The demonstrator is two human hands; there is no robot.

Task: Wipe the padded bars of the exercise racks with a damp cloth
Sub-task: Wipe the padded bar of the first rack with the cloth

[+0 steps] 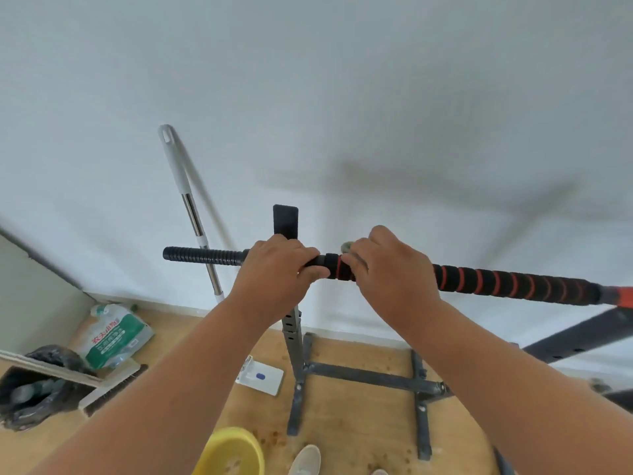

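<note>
The padded bar [376, 274] runs level from nine o'clock toward three o'clock across mid-frame, resting on the rack upright [293, 323]. Its right stretch carries black foam with red spiral bands; its left end is ribbed black grip. My left hand [274, 269] is clenched round the bar just left of centre. My right hand [390, 265] wraps the foam just beside it, fingers curled over a grey cloth [346, 247], of which only a scrap shows at the knuckles.

Risk, as I judge it: the bar could roll or slide on its support if I push hard along it, and the bunched cloth may skip the foam's underside.

Both forearms reach forward from six o'clock, wrists raised. A yellow basin [233, 452] sits below at six o'clock, a mop handle [186, 200] leans at ten o'clock.
</note>
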